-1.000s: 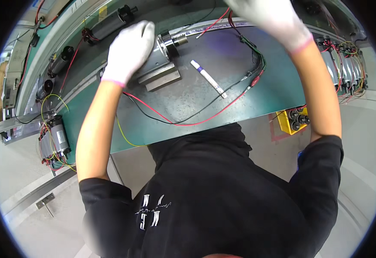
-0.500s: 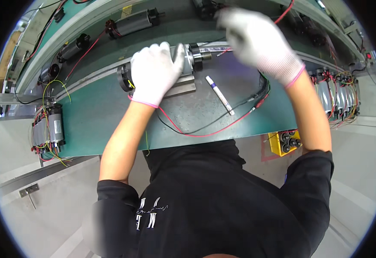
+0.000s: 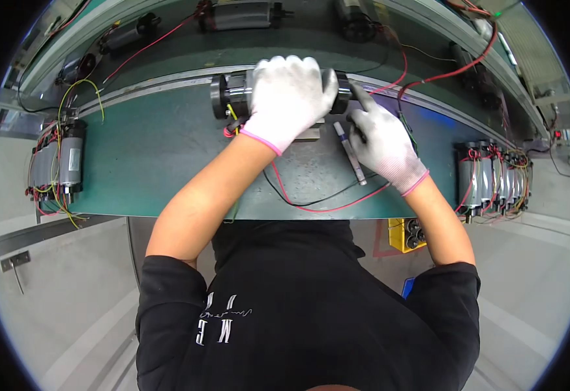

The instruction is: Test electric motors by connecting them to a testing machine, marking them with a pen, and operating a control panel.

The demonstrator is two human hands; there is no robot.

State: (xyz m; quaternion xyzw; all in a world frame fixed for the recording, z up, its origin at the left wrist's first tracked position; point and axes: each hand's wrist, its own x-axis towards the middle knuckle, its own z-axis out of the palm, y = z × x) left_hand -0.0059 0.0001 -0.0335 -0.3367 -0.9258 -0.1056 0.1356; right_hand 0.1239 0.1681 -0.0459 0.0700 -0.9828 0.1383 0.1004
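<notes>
A dark cylindrical motor is laid on its side at the far edge of the green bench, with a metal block just beneath it. It is clasped from above by the gloved left hand, fingers curled over its body. Its right end is touched by the gloved right hand, forefinger stretched out. A pen lies just beside that hand. A yellow box is seen below the bench edge.

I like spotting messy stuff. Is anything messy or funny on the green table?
Only the loose red and black wires trailing in loops across the green bench top toward its near edge look untidy. Nothing looks spilled or broken.
</notes>
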